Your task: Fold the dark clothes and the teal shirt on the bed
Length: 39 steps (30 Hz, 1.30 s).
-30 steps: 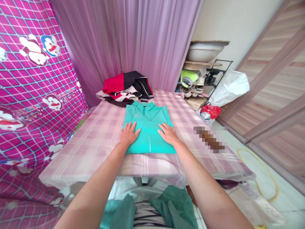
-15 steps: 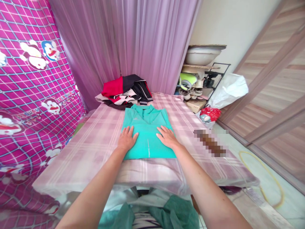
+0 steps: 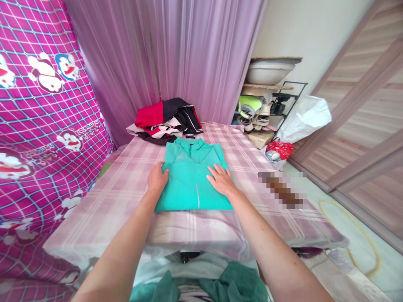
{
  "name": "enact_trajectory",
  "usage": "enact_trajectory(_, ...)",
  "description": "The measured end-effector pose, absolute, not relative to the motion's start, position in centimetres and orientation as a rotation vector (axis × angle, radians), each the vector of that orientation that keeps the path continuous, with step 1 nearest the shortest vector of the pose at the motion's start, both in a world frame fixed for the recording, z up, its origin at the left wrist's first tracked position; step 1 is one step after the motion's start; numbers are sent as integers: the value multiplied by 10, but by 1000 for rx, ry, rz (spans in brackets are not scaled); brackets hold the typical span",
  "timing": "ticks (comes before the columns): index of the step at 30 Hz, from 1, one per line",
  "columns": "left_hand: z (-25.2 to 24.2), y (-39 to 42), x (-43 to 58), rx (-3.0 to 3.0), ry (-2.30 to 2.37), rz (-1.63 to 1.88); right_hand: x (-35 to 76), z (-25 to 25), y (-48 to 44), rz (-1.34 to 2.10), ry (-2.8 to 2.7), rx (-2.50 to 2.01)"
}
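Observation:
A turquoise collared shirt (image 3: 189, 188), folded into a neat rectangle, lies on the checked tablecloth with its collar pointing away from me. At its left edge is my left hand (image 3: 157, 178), fingers curled at the fabric and thumb resting on top, pinching that side. My right hand (image 3: 221, 179) lies flat on the right part of the shirt, its fingers spread. Small white lettering shows on the lower middle of the shirt.
A heap of red, black and white clothes (image 3: 170, 119) sits at the table's far left, by the purple curtain (image 3: 195, 54). Pixelation blurs a brown object (image 3: 281, 191) on the right of the checked tablecloth (image 3: 119, 209). Beyond stands a shoe rack (image 3: 270, 105).
My left hand has slid left from lying flat on the shirt to its left edge and curled there. The shirt's lower left corner spreads slightly further left. My right hand stays put.

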<state>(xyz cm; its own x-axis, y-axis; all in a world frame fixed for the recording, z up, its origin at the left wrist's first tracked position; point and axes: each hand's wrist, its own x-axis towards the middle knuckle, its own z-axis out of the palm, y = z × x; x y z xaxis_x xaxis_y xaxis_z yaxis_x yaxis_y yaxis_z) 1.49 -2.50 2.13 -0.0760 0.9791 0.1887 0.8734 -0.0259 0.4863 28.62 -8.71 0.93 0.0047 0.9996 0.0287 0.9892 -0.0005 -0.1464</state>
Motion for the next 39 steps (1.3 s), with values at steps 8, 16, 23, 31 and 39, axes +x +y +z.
enact_trajectory(8,16,-8,9,1932,1987,561,285,11,-84,204,-2054,-2226)
enact_trajectory(16,22,-19,22,2519,1680,608,283,9,-84,171,-2061,-2232)
enact_trajectory(23,6,-24,39,2538,1544,333,283,19,-79,242,-2069,-2247)
enact_trajectory(31,5,-18,37,2505,1544,290,262,27,-65,290,-2176,-2094)
enact_trajectory(39,-5,-9,35,2496,1560,379,302,8,-67,280,-2009,-2244)
